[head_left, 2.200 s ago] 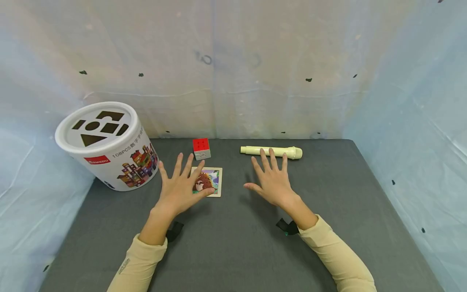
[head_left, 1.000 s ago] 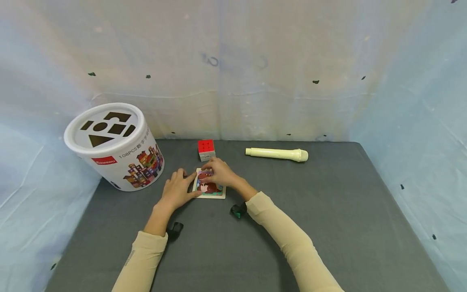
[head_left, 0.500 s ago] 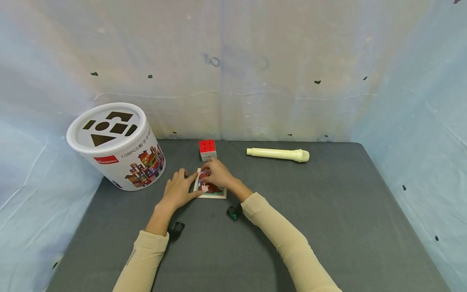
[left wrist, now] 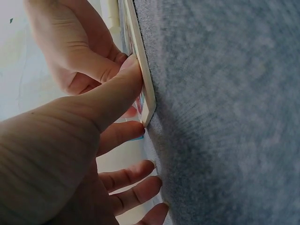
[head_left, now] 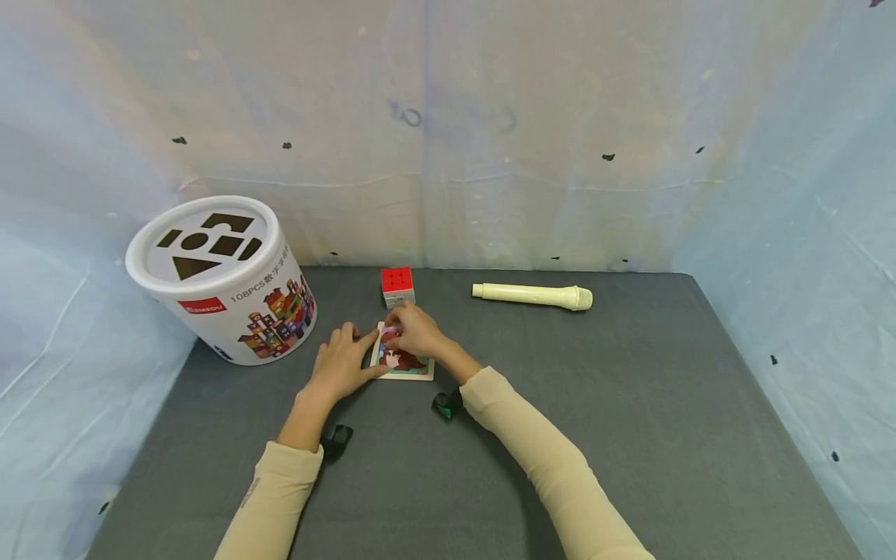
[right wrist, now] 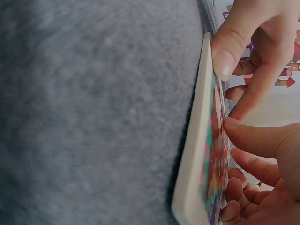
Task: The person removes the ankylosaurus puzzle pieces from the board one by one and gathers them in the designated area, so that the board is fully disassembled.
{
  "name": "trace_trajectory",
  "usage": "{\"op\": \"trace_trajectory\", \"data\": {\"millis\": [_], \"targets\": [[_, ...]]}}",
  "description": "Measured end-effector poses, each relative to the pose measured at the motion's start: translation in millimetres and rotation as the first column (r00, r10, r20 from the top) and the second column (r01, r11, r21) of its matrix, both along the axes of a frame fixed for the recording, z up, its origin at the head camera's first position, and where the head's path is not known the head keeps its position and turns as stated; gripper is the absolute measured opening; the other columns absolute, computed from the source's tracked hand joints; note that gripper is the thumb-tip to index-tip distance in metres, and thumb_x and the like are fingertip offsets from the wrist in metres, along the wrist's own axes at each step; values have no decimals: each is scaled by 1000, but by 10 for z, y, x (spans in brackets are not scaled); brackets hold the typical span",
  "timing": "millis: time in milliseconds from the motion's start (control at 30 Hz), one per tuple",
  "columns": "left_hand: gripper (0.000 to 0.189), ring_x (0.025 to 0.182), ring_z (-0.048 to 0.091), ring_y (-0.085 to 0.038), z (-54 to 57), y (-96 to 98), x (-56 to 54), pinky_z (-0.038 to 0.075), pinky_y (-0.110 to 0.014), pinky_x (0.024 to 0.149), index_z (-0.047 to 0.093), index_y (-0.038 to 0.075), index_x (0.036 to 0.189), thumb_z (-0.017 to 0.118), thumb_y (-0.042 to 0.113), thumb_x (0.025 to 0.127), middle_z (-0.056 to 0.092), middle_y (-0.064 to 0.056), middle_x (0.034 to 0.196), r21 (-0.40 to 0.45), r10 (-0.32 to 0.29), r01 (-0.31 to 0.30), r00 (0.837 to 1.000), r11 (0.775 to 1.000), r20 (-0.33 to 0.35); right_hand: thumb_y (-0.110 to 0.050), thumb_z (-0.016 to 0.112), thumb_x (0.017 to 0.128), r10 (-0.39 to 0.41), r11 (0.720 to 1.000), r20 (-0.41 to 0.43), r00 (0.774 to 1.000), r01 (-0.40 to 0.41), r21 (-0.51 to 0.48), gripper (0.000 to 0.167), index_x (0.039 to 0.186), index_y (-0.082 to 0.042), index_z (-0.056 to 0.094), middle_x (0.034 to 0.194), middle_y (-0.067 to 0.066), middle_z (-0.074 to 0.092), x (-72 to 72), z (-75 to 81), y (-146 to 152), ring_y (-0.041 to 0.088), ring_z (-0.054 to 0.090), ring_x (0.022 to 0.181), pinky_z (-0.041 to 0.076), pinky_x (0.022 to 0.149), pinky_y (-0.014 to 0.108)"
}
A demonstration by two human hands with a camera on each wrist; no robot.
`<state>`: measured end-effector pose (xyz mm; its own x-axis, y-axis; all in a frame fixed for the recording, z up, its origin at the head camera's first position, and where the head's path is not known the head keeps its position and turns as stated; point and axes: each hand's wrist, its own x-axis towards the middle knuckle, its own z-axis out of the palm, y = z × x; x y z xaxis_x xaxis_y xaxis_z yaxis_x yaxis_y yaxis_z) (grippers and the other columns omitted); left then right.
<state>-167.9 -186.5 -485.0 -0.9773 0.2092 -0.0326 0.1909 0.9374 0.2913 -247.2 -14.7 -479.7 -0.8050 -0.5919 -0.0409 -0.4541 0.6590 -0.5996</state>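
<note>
Picture board (head_left: 408, 365) flat on grey table (head_left: 399, 482), left of middle, just near side of red-topped cube (head_left: 397, 288). Left hand (head_left: 339, 367): thumb and index finger touching board at its left end, fingers fairly straight, others spread. Right hand (head_left: 418, 333): fingers bent, tips at board's picture face; cannot tell whether pinching any piece. White tub (head_left: 227, 299) far left; pale yellow microphone (head_left: 532, 295) far right of board.

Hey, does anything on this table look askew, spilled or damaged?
No, nothing stands out: the partly covered puzzle lies on the table, the tub stands lidded, and the cube and microphone show no visible damage.
</note>
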Motion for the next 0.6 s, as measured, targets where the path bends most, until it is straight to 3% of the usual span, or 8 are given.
{"op": "trace_trajectory", "data": {"millis": [433,600], "targets": [[76,106,43,-38,12,8,12,38,-55,79,48,11,149,75,45,88,42,-23,125,6,9,-9,1000,1000,6,-15,76,89,-1,1000,11,1000,1,15,35,120,-3,67,116,9,58,-6,-2,-42,21,58,101,49,86,34],[75,106,43,-37,9,11,6,38,-54,79,48,12,149,74,46,88,42,-23,125,-2,8,-8,1000,1000,6,-12,75,90,-66,995,36,997,68,-76,22,110,-3,71,105,7,63,-9,-12,-59,17,60,90,50,78,30]]}}
